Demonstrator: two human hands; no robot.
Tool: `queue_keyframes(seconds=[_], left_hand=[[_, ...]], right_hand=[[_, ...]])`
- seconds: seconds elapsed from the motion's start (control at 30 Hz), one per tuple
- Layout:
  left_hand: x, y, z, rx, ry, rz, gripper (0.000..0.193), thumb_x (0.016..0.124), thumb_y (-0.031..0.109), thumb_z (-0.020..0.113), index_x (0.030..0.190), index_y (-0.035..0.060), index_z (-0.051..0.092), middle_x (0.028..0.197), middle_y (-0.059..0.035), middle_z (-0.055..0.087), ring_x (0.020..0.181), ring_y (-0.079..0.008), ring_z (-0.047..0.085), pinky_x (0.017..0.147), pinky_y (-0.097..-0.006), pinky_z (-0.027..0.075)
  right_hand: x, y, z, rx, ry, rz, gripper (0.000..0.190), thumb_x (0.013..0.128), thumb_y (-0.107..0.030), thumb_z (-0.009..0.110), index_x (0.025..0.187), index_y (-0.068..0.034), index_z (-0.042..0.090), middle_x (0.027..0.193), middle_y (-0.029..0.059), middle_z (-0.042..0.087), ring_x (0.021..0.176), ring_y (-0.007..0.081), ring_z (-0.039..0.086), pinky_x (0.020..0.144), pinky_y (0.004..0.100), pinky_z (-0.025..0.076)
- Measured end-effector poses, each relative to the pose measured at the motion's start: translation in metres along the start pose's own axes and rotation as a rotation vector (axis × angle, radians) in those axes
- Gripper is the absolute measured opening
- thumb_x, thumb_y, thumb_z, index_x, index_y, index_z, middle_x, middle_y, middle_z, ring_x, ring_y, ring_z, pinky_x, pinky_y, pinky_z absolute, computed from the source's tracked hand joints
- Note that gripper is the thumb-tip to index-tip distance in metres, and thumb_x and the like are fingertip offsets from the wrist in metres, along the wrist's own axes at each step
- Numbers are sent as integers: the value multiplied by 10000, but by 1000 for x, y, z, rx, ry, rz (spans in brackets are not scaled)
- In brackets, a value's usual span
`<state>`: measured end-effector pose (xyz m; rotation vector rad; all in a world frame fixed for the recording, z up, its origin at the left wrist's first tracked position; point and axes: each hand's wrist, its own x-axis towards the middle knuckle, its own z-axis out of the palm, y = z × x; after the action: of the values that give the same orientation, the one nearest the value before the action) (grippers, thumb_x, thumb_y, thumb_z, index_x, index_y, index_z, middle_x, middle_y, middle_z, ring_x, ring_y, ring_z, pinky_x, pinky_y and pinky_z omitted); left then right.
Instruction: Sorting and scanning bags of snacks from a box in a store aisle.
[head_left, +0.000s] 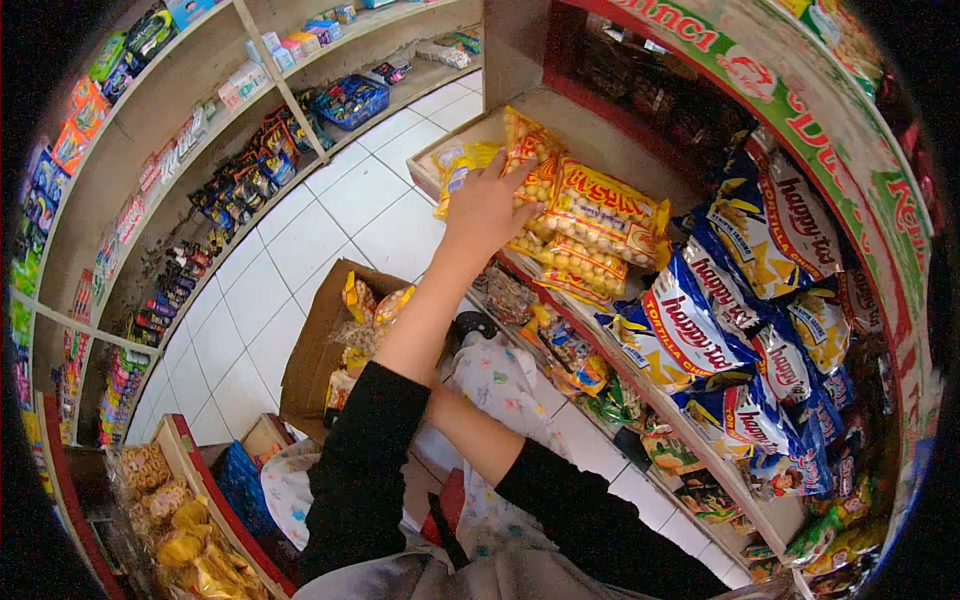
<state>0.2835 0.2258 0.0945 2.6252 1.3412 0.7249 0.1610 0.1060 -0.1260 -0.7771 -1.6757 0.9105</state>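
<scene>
My left hand lies palm down with its fingers spread on yellow and red snack bags of round pieces, piled at the end of a wooden shelf. Its thumb points right, over the nearer bags. My right forearm crosses beneath the left one, and the right hand is hidden behind the left forearm and sleeve. An open cardboard box stands on the tiled floor left of the left forearm, with several clear and yellow snack packets in it.
Blue and white tortilla chip bags fill the shelf at right; more packets lie on a lower shelf beneath. Curved-looking shelves with small goods and a blue basket line the left. Bagged snacks sit in a red-edged bin at lower left.
</scene>
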Motion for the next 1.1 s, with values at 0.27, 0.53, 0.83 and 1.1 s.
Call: queue_keyframes(seconds=[0.27, 0.53, 0.83, 1.1], left_hand=[[-77, -48, -44, -4, 344, -133, 492, 779, 324, 619, 1211, 131, 487, 1250, -151, 458, 1143, -340, 440, 947, -406, 361], [-257, -240, -26, -232, 137, -790, 279, 788, 192, 559, 1010, 26, 588, 959, -171, 611, 899, -306, 588, 779, -364, 467], [-383, -304, 47, -145, -655, -1073, 361, 740, 90, 536, 1091, 147, 598, 1065, -174, 583, 1018, -312, 548, 860, -380, 445], [-417, -335, 125, -199, -382, -1234, 431, 764, 16, 513, 1192, 70, 494, 1185, -150, 521, 1080, -316, 502, 892, -390, 436]], right_hand=[[34, -88, -44, -457, -608, 394, 298, 800, -131, 536, 1080, -28, 527, 1013, 202, 586, 986, 312, 552, 807, 378, 452], [33, -105, -97, -546, -568, 314, 551, 676, -19, 557, 1215, -48, 446, 1185, 158, 493, 1063, 331, 488, 876, 383, 408], [31, -108, -85, -602, -736, 387, 583, 660, 54, 506, 1229, -53, 437, 1181, 163, 491, 1112, 332, 449, 913, 369, 377], [47, -117, -54, -620, -925, 337, 661, 620, 62, 580, 1247, -66, 415, 1221, 177, 455, 1129, 347, 435, 938, 399, 374]])
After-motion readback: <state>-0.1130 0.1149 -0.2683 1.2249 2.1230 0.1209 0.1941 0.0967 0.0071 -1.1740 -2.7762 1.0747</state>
